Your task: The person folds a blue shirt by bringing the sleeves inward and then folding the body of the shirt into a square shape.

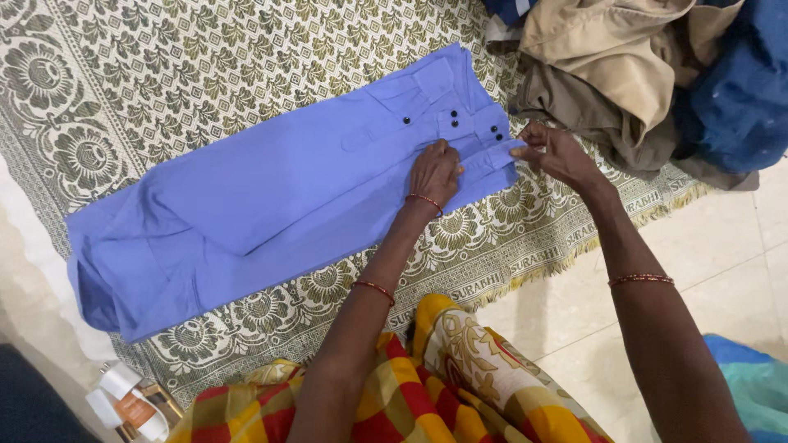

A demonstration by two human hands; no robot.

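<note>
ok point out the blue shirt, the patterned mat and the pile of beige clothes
blue shirt (271, 197), head view, flat middle of the body
patterned mat (123, 82), head view, bare floral part at upper left
pile of beige clothes (607, 57), head view, top fold

Your left hand (435, 172) pressed flat on the blue shirt (271, 197), and your right hand (554, 152) pinched its collar end.
</note>
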